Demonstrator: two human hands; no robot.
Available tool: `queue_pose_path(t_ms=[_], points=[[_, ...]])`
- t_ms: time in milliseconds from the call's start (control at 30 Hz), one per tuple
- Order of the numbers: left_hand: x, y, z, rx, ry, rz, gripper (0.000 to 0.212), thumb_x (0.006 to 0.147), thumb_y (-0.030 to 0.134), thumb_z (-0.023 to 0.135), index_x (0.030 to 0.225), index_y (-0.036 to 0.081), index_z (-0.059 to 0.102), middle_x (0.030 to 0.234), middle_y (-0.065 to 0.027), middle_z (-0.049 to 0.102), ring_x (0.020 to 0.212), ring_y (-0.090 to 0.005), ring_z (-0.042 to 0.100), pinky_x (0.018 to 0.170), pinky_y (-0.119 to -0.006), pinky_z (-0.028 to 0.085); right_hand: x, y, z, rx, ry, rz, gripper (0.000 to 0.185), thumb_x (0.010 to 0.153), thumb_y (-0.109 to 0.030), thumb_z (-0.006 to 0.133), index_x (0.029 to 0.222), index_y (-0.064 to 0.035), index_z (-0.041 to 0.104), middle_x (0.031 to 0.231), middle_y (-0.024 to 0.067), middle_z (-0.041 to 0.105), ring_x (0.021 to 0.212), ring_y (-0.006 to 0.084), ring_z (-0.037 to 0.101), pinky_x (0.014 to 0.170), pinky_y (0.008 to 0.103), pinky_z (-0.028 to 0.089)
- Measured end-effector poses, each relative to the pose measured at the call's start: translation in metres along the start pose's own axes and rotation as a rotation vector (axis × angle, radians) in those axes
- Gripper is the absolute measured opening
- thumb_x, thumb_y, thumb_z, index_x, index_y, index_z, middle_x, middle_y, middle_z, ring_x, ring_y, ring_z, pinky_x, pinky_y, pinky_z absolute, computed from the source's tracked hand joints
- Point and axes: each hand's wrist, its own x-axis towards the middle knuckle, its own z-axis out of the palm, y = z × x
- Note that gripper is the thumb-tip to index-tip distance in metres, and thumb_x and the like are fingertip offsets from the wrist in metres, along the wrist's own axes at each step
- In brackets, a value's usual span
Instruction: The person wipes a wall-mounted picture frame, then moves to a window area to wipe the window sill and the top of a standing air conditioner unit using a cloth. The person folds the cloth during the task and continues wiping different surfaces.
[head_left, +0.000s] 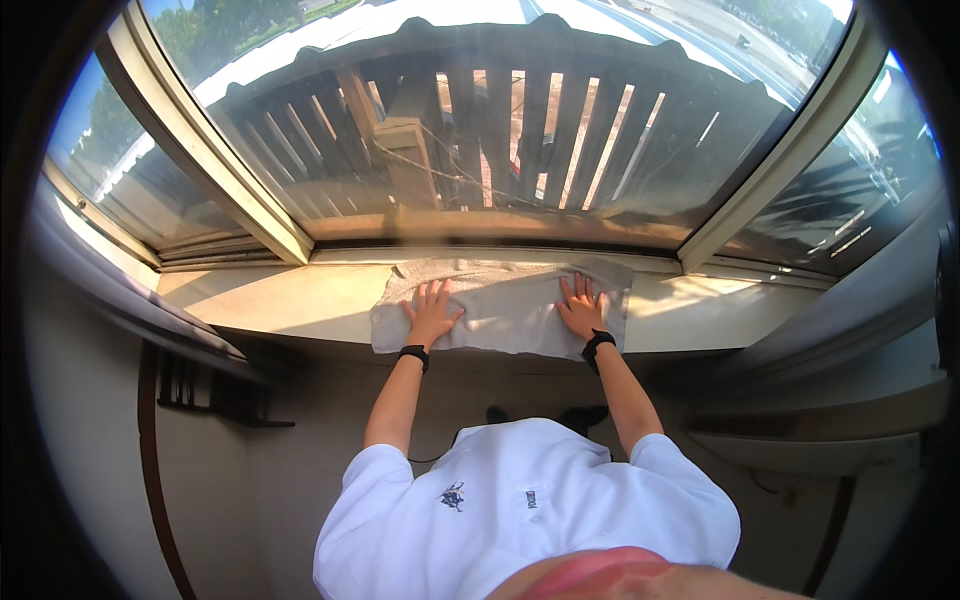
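A grey-beige cloth (510, 315) lies spread on the windowsill (315, 307), its front edge hanging slightly over the sill's edge. My left hand (431, 313) presses flat on the cloth's left part, fingers spread towards the window. On the right part of the same cloth rests my right hand (581, 307), palm down with fingers apart. Neither hand grasps the fabric. Each wrist wears a black band. The cloth has wrinkles along its far edge, near the window frame, and sunlight crosses part of it.
Beyond the sill stands a sliding window (495, 150) with metal frames; a slatted wooden railing (525, 142) is outside. Curtains hang at left (135, 262) and right (817, 322). A dark chair-like wooden piece (217, 394) is low at left. A white wall-mounted unit (810, 446) is at right.
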Motion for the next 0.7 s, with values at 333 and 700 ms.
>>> queue_pose_path(t_ms=[333,700], points=[[-0.069,-0.01,0.012,0.04,-0.111,-0.076,0.093,0.087,0.074,0.058,0.163,0.033,0.024,0.172,-0.0091,0.009,0.156,-0.044,0.0,0.109,-0.082,0.002,-0.097,0.01,0.008,-0.033,0.044,-0.063,0.068,0.098,-0.051,0.053,0.159,-0.0304,0.034,0.17,0.0115,0.016,0.156,0.0397,0.012,0.12,0.068,0.008],[0.003,0.051,0.018,0.046,0.009,-0.169,0.09,0.088,0.071,0.058,0.161,0.027,0.029,0.171,-0.0092,0.012,0.155,-0.0444,-0.004,0.109,-0.082,0.0,0.01,-0.082,0.007,-0.125,-0.136,0.012,0.061,0.101,-0.049,0.048,0.156,-0.0232,0.038,0.171,0.0122,0.01,0.157,0.039,0.005,0.12,0.0673,0.004]])
